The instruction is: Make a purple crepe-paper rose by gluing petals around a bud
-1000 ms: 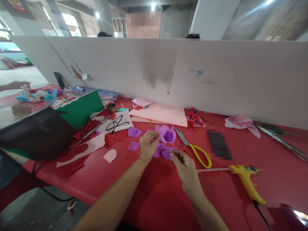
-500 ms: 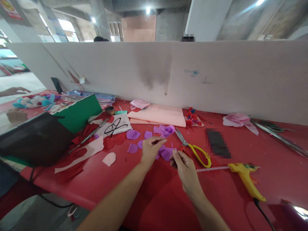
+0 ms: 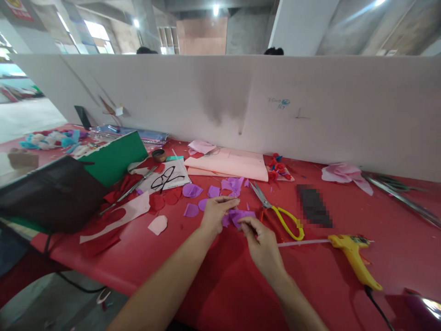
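Since a second ago your hands have drawn closer together, and the purple paper rose (image 3: 234, 184) you held up in your left hand now lies on the worktop (image 3: 213, 280) beyond your fingers.

Nearest you, both bare forearms reach forward over the red surface and converge. Your right hand (image 3: 263, 243) is palm-down with the wrist slightly bent, and its grip is narrow: thumb and forefinger are pinched on the near edge of the purple petals (image 3: 242, 214). Your left hand (image 3: 215, 214) is just beside it, fingers curled with the tips brought together above the same pile. Whether that grip holds a petal, you cannot tell from here.

The petals are a small overlapping heap of flat, rounded cut-outs, lying between your two hands and touching both.

To the right lie a yellow glue gun (image 3: 354, 263) and, further in, yellow-handled scissors (image 3: 275, 209), blades pointing away. To the left are loose purple and red cut-outs, a pair of glasses (image 3: 167, 177) and a green board (image 3: 115, 156). Behind these, pink paper sheets (image 3: 229, 165) lie against the grey divider (image 3: 241, 96).
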### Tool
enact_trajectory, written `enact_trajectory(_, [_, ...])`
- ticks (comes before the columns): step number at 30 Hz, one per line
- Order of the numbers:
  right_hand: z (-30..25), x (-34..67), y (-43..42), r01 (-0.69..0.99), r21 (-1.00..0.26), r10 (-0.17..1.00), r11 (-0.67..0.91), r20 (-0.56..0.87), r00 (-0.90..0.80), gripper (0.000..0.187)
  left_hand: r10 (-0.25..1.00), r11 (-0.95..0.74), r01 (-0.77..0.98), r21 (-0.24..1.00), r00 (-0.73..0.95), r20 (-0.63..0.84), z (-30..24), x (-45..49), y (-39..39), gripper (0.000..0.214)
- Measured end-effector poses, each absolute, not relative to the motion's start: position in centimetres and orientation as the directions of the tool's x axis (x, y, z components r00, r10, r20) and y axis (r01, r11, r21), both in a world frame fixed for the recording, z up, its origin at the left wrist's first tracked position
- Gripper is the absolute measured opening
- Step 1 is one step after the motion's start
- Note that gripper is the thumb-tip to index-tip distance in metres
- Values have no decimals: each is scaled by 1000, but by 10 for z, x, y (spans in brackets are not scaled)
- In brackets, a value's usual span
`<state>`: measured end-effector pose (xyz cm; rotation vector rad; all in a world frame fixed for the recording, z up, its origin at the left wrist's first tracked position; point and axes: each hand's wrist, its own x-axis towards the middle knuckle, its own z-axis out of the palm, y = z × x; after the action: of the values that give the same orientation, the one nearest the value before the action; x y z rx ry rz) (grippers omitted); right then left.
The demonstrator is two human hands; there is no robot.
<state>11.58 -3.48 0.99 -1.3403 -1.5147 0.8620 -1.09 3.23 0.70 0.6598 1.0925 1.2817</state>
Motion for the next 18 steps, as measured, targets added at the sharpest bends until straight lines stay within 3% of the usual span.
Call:
enact_trajectory(5, [22, 182, -29, 582, -796, 935, 163, 312, 165, 18, 963, 204, -438, 875, -72, -260, 2, -11, 35, 22])
enact_trajectory(7, [21, 227, -32, 759, -651, 904, 3, 327, 276, 24, 962, 209, -449, 869, -63, -264, 3, -10, 34, 23])
enact_trajectory(9, [16, 271, -39, 871, -421, 863, -254, 307, 400, 33, 961, 221, -453, 864, -49, -272, 4, -10, 34, 23])
enact_trajectory(12, [5, 316, -52, 838, -179, 818, -516, 187, 544, 49, 957, 244, -458, 855, -29, -289, 6, -11, 33, 23])
enact_trajectory(15, [-6, 333, -60, 821, -86, 816, -565, 88, 571, 58, 950, 269, -459, 847, -19, -312, 6, -12, 33, 23])
enact_trajectory(18, [-12, 334, -61, 830, -69, 831, -553, 24, 556, 57, 942, 292, -454, 842, -15, -335, 5, -13, 35, 22])
